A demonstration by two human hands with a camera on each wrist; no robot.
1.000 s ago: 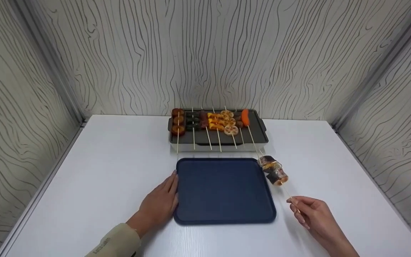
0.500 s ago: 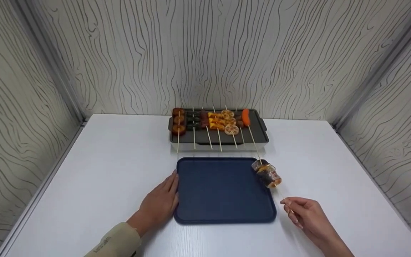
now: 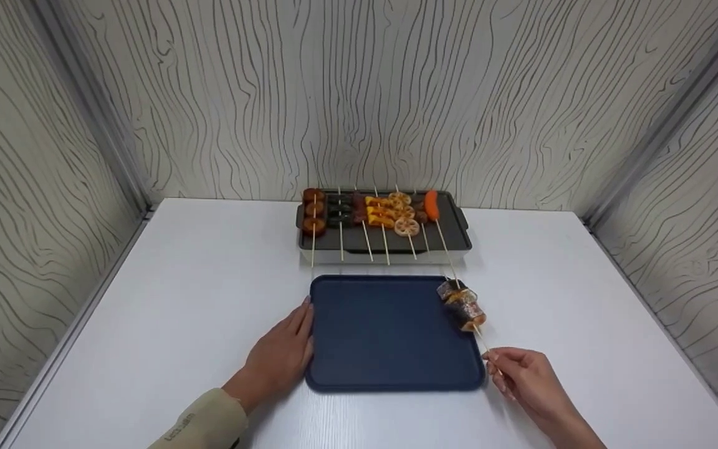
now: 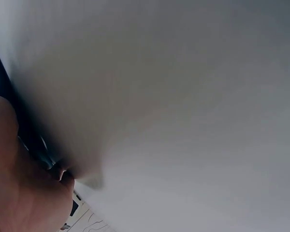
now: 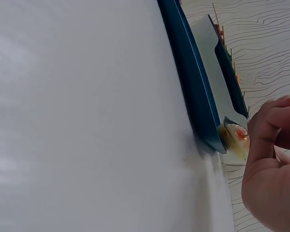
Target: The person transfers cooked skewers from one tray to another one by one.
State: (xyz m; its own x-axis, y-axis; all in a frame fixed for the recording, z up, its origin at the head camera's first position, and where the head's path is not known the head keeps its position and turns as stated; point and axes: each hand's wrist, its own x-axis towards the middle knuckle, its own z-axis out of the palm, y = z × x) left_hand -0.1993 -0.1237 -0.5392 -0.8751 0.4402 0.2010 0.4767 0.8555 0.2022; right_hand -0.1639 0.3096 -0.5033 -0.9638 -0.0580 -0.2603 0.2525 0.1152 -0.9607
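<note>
My right hand (image 3: 521,380) pinches the bare stick end of a skewer of chunky pieces with dark, silvery skin and orange flesh (image 3: 464,308). The pieces overlap the right edge of a dark blue tray (image 3: 390,337) in the head view. In the right wrist view, curled fingers (image 5: 268,125) hide most of the stick, and part of the food (image 5: 238,135) shows beyond them at the tray corner. My left hand (image 3: 280,355) lies along the tray's left rim with its fingers extended. The left wrist view shows that hand (image 4: 29,193) against the tray edge.
Behind the tray stands a grill (image 3: 452,240) bearing several skewers side by side, among them lotus root slices (image 3: 406,227) and an orange sausage (image 3: 431,206), whose stick reaches toward the tray. Patterned panels (image 3: 359,93) enclose the white table (image 3: 178,299) at the back and sides.
My right hand has moved left with the skewer, bringing its pieces from beside the tray to over its right edge. The left hand stays at the tray's left rim.
</note>
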